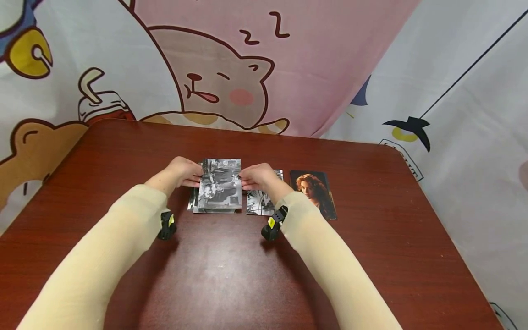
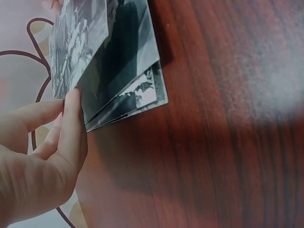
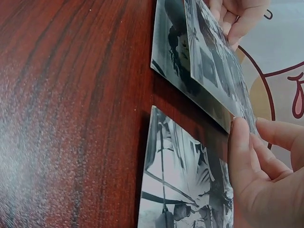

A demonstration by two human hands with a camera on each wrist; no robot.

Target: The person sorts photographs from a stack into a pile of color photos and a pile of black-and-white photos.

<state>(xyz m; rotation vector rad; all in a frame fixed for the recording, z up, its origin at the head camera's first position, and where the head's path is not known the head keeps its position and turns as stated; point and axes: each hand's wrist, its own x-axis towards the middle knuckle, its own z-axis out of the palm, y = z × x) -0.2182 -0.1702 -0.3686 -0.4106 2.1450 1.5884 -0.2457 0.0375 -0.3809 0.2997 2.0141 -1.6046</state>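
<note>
Between both hands is a black-and-white photo (image 1: 220, 184), raised a little above a small pile of other photos. My left hand (image 1: 185, 172) pinches its left edge between thumb and fingers. At the opposite edge, my right hand (image 1: 259, 176) pinches it the same way. Beneath it, the left wrist view shows a dark grey photo (image 2: 126, 52) overlapping another black-and-white print (image 2: 147, 90) on the table. Partly under the right hand and wrist in the head view lies a separate black-and-white photo (image 1: 259, 204), seen closer in the right wrist view.
To the right lies a colour photo (image 1: 315, 192) of a person with long reddish hair, partly covered by the right sleeve. All the prints are on a reddish-brown wooden table (image 1: 222, 275). A cartoon-printed cloth (image 1: 330, 55) hangs behind the table's far edge.
</note>
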